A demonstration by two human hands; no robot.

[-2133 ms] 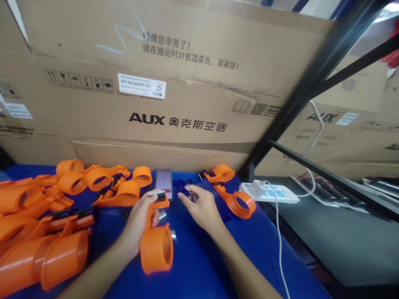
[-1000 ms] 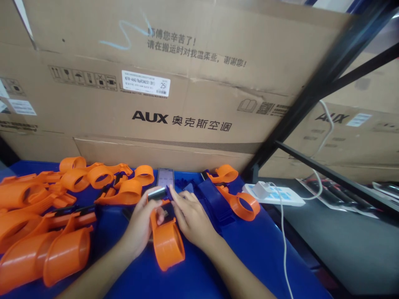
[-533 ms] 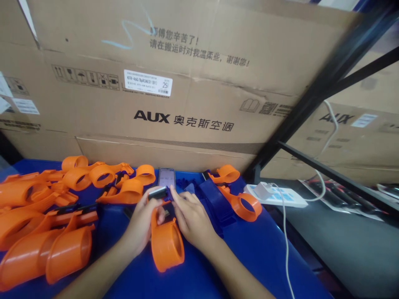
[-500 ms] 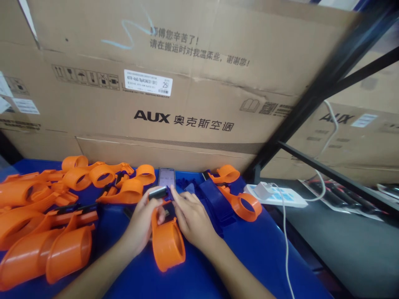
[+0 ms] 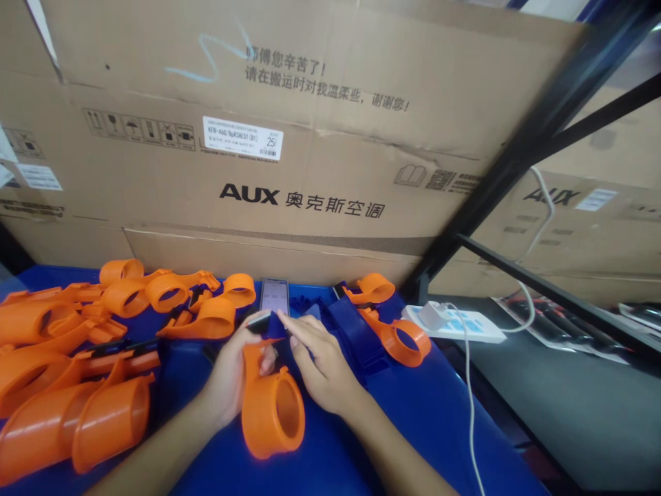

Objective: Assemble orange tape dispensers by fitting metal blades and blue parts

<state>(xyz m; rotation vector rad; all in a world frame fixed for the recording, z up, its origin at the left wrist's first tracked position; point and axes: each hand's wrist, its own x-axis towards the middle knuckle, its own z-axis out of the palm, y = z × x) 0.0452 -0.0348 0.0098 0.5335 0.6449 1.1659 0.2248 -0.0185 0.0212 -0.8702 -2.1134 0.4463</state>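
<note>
In my left hand (image 5: pixel 227 379) is an orange tape dispenser (image 5: pixel 257 419), its round hub hanging below my fingers. A small dark-blue plastic piece (image 5: pixel 276 326) sits at the dispenser's upper end, beside a pale, dark-edged strip (image 5: pixel 259 322). My right hand (image 5: pixel 326 368) comes in from the right with fingers stretched out. Its index fingertip is at the blue piece, and the thumb lies apart below; whether the fingertip presses on it I cannot tell. Behind the hands, a phone (image 5: pixel 275 295) showing digits lies against the carton.
More orange tape dispensers (image 5: pixel 111 420) crowd the left of the blue table (image 5: pixel 413 427); two others (image 5: pixel 407 344) lie right. Dark-blue plastic parts (image 5: pixel 356 331) are beside my right hand. A large carton (image 5: pixel 310 138) stands behind. A power strip (image 5: pixel 480 327) with a white cable (image 5: pixel 471 413) is at right.
The dispenser has turned slightly in my left hand, its hub opening now facing me more. My right fingers have straightened, and more of the blue piece shows.
</note>
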